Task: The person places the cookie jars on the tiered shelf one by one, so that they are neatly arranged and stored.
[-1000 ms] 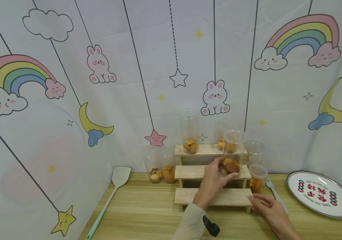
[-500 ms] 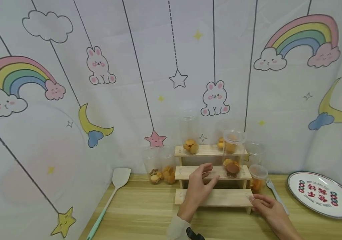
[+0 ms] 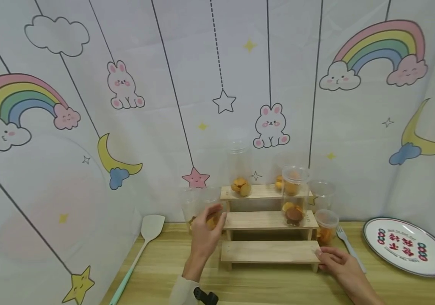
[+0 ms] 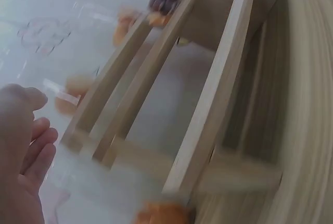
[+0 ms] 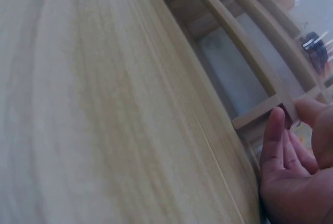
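A three-step wooden stand (image 3: pixel 268 252) is on the table, its right end pinched between my right hand's (image 3: pixel 341 271) thumb and fingers at the lowest step. On the middle step, toward the right, stands a clear jar (image 3: pixel 293 214) with yellow and dark-brown cookies at its bottom. The top step carries another jar of cookies (image 3: pixel 241 187) at the left and one or more at the right. My left hand (image 3: pixel 203 237), fingers loosely bent, is in front of two jars (image 3: pixel 191 205) left of the stand and partly hides them. Nothing shows in its grasp in the left wrist view.
Beside the stand's right end is a lidded tub (image 3: pixel 326 228), with a clear container (image 3: pixel 322 192) behind. A fork (image 3: pixel 350 248) and a patterned plate (image 3: pixel 408 250) lie farther right. A spatula (image 3: pixel 141 248) lies at left. A printed cloth (image 3: pixel 187 97) hangs behind.
My left hand let go of the jar on the middle step and moved left to the two jars beside the stand. The right hand stayed at the stand's lower right end.
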`<state>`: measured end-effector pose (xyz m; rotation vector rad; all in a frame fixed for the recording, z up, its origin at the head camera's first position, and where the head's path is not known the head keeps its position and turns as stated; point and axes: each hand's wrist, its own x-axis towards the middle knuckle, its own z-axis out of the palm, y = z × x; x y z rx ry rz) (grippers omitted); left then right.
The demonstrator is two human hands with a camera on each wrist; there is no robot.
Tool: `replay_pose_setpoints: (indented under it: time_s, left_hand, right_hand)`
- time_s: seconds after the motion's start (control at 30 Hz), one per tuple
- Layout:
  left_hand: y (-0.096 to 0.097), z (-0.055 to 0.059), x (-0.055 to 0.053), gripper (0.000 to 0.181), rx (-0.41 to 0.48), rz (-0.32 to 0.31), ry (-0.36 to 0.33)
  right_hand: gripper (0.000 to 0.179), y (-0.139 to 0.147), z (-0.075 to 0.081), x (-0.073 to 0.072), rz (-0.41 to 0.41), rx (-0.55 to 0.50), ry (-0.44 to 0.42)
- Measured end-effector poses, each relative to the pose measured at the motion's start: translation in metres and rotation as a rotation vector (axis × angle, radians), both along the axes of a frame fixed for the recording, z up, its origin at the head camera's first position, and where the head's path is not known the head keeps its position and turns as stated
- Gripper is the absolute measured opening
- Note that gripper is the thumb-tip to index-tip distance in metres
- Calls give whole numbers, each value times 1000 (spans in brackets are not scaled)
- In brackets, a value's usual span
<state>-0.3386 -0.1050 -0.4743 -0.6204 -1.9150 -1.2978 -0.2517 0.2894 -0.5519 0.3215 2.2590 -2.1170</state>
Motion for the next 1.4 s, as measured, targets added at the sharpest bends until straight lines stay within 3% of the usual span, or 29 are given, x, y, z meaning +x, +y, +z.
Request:
replay_pose_setpoints:
  time_s: [0.13, 0.27, 0.4, 0.5, 0.6, 0.7, 0.83, 1.1, 1.4]
  left_hand:
    - [-36, -5, -7, 27, 69, 95, -27]
    - [-60, -15, -14, 28, 148, 224, -60]
    - [-68, -27, -17, 42, 185, 357, -80]
    - [-69, -36, -19, 57, 192, 411, -138]
    - [-68, -46, -21, 68, 216, 391, -257]
    - [-67, -58, -25, 79, 250, 320, -391]
    - [-68, -73, -33, 89, 243, 263, -471]
    - [-76, -86, -44, 89, 200, 228, -478]
    - [-73, -88, -42, 82, 212, 254, -494]
  right_hand:
    - [65, -1, 2, 2, -9, 18, 7]
    - [63, -1, 1, 2, -9, 8, 8]
    - [64, -2, -1, 1, -7, -2, 9]
    - [66, -1, -1, 0, -2, 7, 6]
    - [67, -1, -1, 0, 2, 9, 1]
    - [67, 0, 0, 0, -1, 3, -5]
    - [65, 0, -1, 0, -4, -4, -4]
    - [65, -3, -1, 1, -10, -3, 3]
    - [66, -2, -1, 1, -13, 1, 7]
